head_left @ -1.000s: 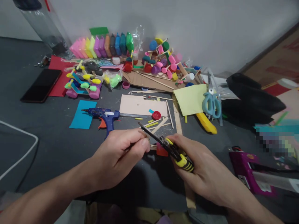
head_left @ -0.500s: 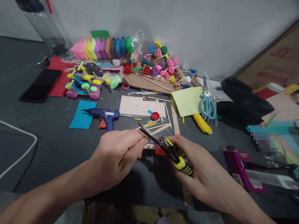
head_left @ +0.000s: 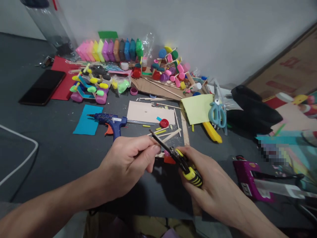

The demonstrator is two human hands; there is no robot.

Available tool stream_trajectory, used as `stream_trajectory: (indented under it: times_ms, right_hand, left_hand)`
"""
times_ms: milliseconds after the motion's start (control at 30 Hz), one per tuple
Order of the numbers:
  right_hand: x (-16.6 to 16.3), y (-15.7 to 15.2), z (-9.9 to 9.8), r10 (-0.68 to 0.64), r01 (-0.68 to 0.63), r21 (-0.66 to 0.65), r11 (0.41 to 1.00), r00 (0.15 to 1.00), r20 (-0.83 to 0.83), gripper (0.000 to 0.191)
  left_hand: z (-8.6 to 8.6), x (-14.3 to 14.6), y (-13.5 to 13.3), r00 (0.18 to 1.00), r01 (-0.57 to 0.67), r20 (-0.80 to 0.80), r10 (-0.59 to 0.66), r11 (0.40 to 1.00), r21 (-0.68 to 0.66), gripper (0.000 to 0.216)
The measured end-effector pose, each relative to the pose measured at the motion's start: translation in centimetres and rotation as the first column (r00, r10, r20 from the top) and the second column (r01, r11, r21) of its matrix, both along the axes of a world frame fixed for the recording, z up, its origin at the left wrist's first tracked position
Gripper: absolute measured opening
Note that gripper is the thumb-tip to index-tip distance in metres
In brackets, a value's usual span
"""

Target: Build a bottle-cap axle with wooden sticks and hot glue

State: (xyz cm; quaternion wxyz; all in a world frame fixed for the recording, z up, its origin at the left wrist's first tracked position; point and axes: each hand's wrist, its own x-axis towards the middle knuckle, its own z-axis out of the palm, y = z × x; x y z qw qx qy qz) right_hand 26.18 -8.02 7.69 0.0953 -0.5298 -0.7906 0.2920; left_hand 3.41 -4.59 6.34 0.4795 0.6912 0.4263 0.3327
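My right hand [head_left: 210, 181] is wrapped round a pair of cutters [head_left: 189, 173] with black-striped yellow handles and a long dark blade. The blade slants up and left, its tip just above the fingertips of my left hand [head_left: 133, 162]. That left hand is closed in a pinch beside the blade; whatever lies between thumb and fingers is hidden. Behind the blade, thin wooden sticks [head_left: 170, 135] lie loosely on the dark table, with a red bottle cap [head_left: 163, 123] just beyond them. Another red piece [head_left: 169, 158] shows partly under the cutters.
A blue glue gun [head_left: 111, 121] lies left on blue paper [head_left: 85, 124]. Blue-handled scissors [head_left: 218, 114] and a yellow utility knife [head_left: 212, 132] lie right, near a purple device [head_left: 244, 178]. Small colourful models [head_left: 90, 87] and clay packs [head_left: 116, 49] line the back.
The blades of the cutters were slightly apart and now look closed together. Both hands stay in nearly the same place, while the whole view has shifted a little.
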Motion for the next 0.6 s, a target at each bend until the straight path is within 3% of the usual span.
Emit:
stream_trajectory:
  times_ms: [133,267,433,500,600]
  right_hand:
    - [0.12,-0.13,-0.11,0.005,-0.005,0.005,1.0,1.0,-0.022,0.039]
    - [0.21,-0.19,0.07,0.009,-0.009,-0.01,1.0,0.999,-0.043,0.038]
    - [0.1,-0.35,0.32,0.019,-0.019,-0.005,1.0,0.999,-0.036,0.031]
    - [0.01,-0.42,0.21,0.014,-0.014,0.006,1.0,1.0,-0.022,0.028]
    - [-0.09,-0.49,0.03,-0.004,0.004,0.014,1.0,1.0,0.009,0.028]
  left_hand:
    - [-0.01,0.07,-0.11,0.989,0.047,0.145,-0.009,0.964,-0.263,0.029]
    - [-0.05,-0.11,0.1,0.94,0.183,0.342,0.001,0.843,-0.507,0.022]
    - [-0.4,-0.13,0.69,0.863,0.374,0.505,-0.032,0.713,-0.593,0.025]
    - [-0.43,0.09,0.74,0.873,0.358,0.487,-0.033,0.722,-0.592,0.026]
    - [-0.25,0.47,0.46,0.947,0.17,0.322,0.001,0.847,-0.504,0.02]
